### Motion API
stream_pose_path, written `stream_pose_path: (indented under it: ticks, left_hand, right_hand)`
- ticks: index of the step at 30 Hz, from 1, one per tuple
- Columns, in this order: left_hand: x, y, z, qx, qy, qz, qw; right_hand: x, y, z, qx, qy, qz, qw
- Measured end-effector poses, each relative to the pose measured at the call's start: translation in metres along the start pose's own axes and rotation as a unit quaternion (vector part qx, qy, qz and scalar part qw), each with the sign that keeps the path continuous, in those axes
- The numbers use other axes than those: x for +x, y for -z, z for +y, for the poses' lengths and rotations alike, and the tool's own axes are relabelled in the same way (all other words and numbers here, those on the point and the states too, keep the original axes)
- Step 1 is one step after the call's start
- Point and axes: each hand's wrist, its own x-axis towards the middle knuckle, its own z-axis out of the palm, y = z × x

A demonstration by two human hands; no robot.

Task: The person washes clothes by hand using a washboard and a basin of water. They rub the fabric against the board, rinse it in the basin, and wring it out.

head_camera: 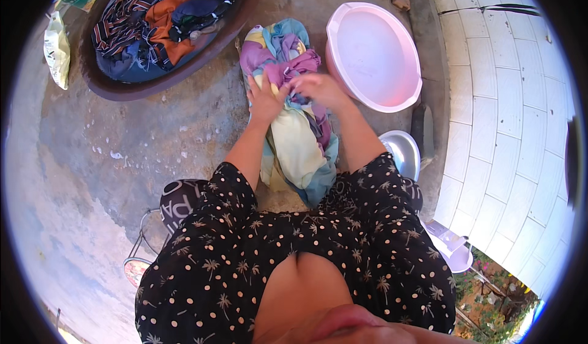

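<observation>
A long multicoloured cloth (296, 139) in purple, cream, yellow and teal lies bunched on something low in front of me, its near end hanging towards my knees. My left hand (266, 100) rests flat on the cloth with the fingers spread. Close beside it, my right hand (319, 89) is over the cloth's right side, blurred and with bent fingers; whether it grips any fabric cannot be told. A pink plastic basin (329, 61) holding whitish, cloudy water stands just right of the cloth.
A large dark basin (138, 93) of soaking clothes (170, 27) stands at the upper left, beside a pale plastic packet (57, 52). A metal bowl (415, 153) is by my right arm. A white tiled wall (491, 114) runs along the right. Wet spots mark the concrete floor (138, 132).
</observation>
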Motion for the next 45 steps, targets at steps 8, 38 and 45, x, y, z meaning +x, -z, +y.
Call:
stream_pose_path:
  ticks: [8, 38, 45]
  left_hand:
    - [0.011, -0.021, 0.026, 0.262, 0.03, -0.143, 0.954]
    - [0.08, 0.041, 0.016, -0.329, 0.043, 0.165, 0.929]
    - [0.06, 0.002, 0.021, 0.118, -0.075, -0.098, 0.985]
  right_hand:
    - [-0.023, 0.195, 0.233, 0.22, -0.218, 0.639, 0.704]
    - [0.028, -0.02, 0.019, -0.271, 0.235, -0.027, 0.933]
    - [0.104, -0.003, 0.132, -0.01, -0.08, 0.034, 0.996]
